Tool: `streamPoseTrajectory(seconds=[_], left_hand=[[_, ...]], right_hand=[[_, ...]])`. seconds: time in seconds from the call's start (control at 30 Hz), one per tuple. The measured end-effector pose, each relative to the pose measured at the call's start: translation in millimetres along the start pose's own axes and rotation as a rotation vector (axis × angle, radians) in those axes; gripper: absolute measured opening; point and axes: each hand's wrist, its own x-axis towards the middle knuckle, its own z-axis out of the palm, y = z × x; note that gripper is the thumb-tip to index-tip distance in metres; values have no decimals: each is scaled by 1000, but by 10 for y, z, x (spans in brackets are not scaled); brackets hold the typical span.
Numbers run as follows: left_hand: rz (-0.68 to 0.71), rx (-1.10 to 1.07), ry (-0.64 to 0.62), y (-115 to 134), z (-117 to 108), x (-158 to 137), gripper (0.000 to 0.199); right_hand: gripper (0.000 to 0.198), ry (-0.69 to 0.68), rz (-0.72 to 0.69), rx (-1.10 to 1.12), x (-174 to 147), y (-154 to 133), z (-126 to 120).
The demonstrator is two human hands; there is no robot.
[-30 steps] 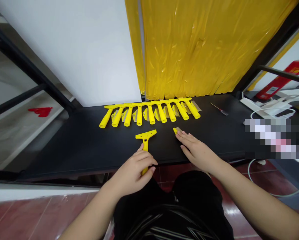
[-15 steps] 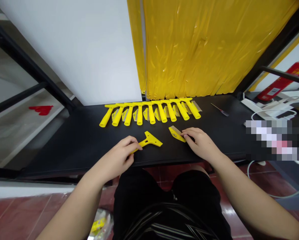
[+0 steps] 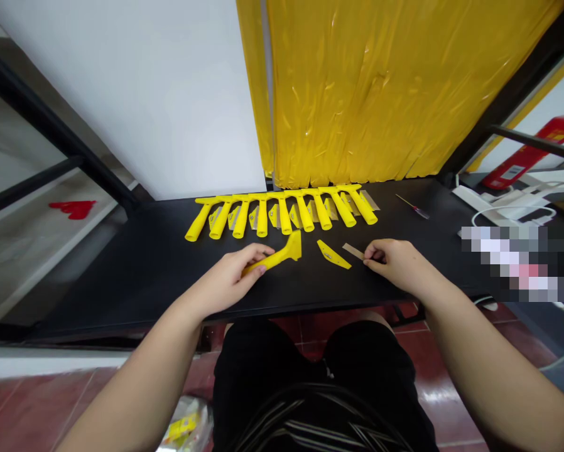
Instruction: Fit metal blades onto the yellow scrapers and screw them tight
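My left hand (image 3: 237, 271) is closed round the grip of a yellow scraper handle (image 3: 284, 252), its wide head tilted up and pointing right. Between thumb and fingers of my right hand (image 3: 391, 260) is one end of a thin flat metal blade (image 3: 352, 251). A loose yellow clamp plate (image 3: 333, 255) with small metal hardware on it lies on the black shelf between my hands, apart from both. Behind them stretches a row of several yellow scraper handles (image 3: 262, 216), with blades and clamp plates lying between and partly under them.
A screwdriver (image 3: 411, 206) lies at the back right of the black shelf (image 3: 169, 276). White cables and a power strip (image 3: 480, 204) sit farther right, near a red bottle (image 3: 522, 154). Yellow plastic sheeting (image 3: 357, 94) hangs behind. A plastic bag (image 3: 188, 427) stands on the floor.
My right hand has drawn the blade away from the clamp plate, to the right. In my left hand the scraper handle has been turned, its head now tipped upward.
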Motion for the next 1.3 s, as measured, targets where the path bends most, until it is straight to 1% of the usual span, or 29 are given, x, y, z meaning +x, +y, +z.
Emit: streamPoseTrajectory(seconds=[0.13,0.2,0.27,0.4,0.47,0.53,0.63,0.73,0.87,0.97,1.1,1.2,1.3], left_hand=[[-13,-226,-21,-56,-55,306,35],[-3,-237,-93,-58,-87,486,37],[-1,-149,-143,-31,-129,666,36],[46,106,-106,26,-205,990,42],[55,153,-99,8,-205,1106,43],[48,133,-93,-49,-173,1170,42],[59,67,-51,-172,-94,1158,42],[111,66,30,-270,-53,1074,40],[216,122,144,-295,-83,986,34],[265,182,164,-281,-102,967,33],[262,233,162,-272,-75,956,34],[243,264,162,-264,-52,946,34],[228,293,159,-251,-55,940,34]], right_hand=[[7,-122,36,50,80,-27,-94],[10,-174,42,64,123,-33,-123],[12,-207,53,86,156,-34,-136],[24,-210,82,164,202,-12,-122],[29,-209,77,208,230,6,-108],[24,-221,54,314,267,9,-102],[17,-218,15,565,347,-57,-124],[22,-200,-3,734,473,-221,-195],[30,-236,-52,784,760,-510,-312],[36,-267,-90,813,1029,-706,-336],[39,-301,-143,884,1281,-855,-210],[38,-267,-180,968,1337,-874,-36],[38,-219,-166,1022,1333,-841,111]])
